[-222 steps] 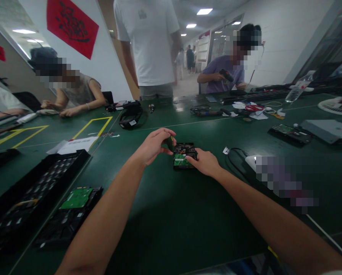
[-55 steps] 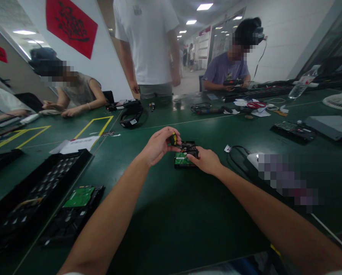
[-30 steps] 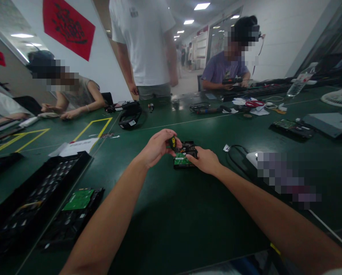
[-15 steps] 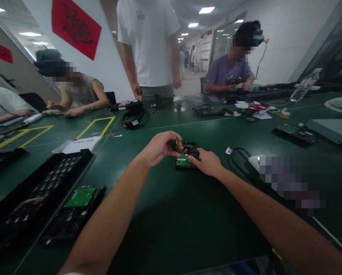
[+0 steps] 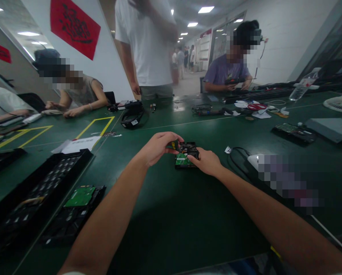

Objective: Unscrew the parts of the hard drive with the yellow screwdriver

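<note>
A hard drive lies on the green table with its green circuit board facing up. My left hand is closed round a small screwdriver with a yellow-and-black handle, held upright over the drive's far left corner. My right hand rests on the drive's right side, fingers pressed onto it and holding it steady.
A black tray and a second hard drive with a green board lie at the left. A black cable and a white device sit right of my hands. Three other people are at the far side, with tools, headset and papers.
My left hand has turned slightly on the screwdriver and dropped a little toward the drive. The right hand has stayed on the drive. The standing person has raised an arm.
</note>
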### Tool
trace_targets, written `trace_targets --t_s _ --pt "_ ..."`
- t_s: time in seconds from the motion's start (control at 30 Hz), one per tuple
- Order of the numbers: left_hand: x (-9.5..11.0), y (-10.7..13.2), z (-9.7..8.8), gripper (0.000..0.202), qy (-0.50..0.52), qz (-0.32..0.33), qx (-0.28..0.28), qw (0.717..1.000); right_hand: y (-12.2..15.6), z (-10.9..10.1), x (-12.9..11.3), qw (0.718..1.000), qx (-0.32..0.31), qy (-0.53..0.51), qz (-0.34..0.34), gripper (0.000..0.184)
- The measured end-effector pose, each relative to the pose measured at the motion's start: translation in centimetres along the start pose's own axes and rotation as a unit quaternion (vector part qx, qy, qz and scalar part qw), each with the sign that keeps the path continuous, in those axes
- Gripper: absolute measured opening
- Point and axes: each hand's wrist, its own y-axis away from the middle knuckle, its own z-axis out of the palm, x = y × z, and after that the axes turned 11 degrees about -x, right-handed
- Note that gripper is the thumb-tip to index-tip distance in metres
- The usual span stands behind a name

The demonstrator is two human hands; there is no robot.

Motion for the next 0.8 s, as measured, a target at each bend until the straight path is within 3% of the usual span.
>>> trace_targets --t_s 0.33,0.57,0.8 --pt "-0.4 -0.3 0.4 0.018 0.094 0.019 0.016 0.995 0.1 -0.1 0.0 1.000 -0.007 0.001 -0.001 0.066" --pt "-0.4 -0.2 -0.6 0.023 0.033 0.023 0.019 0.999 -0.1 0.1 0.1 1.000 0.002 0.000 -0.007 0.066" --pt "-0.4 -0.1 0.3 0.026 0.080 -0.001 -0.021 0.997 -0.1 0.3 0.1 1.000 0.003 0.006 0.000 0.065"
